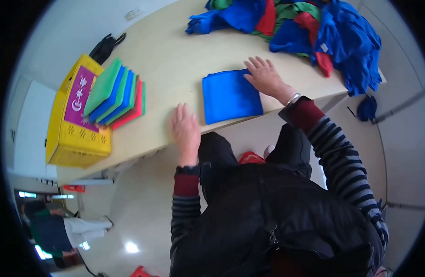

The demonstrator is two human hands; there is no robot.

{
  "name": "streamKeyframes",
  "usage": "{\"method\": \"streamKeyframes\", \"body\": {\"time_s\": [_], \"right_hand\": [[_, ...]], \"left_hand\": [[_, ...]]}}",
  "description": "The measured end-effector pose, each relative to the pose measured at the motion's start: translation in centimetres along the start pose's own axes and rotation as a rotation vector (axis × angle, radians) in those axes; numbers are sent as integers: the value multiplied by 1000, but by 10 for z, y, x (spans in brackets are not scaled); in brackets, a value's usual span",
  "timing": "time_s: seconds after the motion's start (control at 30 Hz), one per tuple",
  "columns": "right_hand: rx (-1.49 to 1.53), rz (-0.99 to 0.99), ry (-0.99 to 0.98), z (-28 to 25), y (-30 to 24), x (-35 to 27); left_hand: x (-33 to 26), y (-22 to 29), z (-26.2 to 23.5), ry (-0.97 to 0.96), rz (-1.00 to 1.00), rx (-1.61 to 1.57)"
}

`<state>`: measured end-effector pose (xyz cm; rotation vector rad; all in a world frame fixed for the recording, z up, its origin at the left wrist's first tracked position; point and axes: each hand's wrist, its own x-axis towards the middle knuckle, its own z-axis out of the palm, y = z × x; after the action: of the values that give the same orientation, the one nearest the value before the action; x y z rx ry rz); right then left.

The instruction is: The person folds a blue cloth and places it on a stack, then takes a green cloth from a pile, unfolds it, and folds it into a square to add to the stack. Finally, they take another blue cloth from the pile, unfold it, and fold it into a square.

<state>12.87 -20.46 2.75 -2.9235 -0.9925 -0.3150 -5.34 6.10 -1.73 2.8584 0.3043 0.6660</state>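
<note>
A blue cloth (232, 98), folded into a flat square, lies on the pale table near its front edge. My right hand (268, 79) is over its far right corner, fingers stretched out; whether it presses on the fabric I cannot tell. To the left of the cloth, apart from it, my left hand (185, 130) is at the table's edge with its fingers extended and nothing in it. Farther left, several folded green, blue and red cloths (117, 94) form a neat pile beside a yellow box.
The yellow box (85, 147) with a purple panel stands at the table's (161, 51) left end. Behind it lies a black bag (104, 48). Loose blue, green and red cloths (309, 34) are heaped at the far right, some hanging over the edge. Another person (53, 228) is at lower left.
</note>
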Motion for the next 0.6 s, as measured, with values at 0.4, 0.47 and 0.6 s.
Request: {"method": "streamKeyframes", "body": {"time_s": [0.4,0.47,0.6], "right_hand": [[234,-238,33,6,-43,-5],[218,-269,30,11,-43,-7],[193,-276,18,19,-32,5]], "left_hand": [[-18,98,2,-68,484,-133],[-18,98,4,-57,485,-112],[-19,98,8,-46,486,-99]]}}
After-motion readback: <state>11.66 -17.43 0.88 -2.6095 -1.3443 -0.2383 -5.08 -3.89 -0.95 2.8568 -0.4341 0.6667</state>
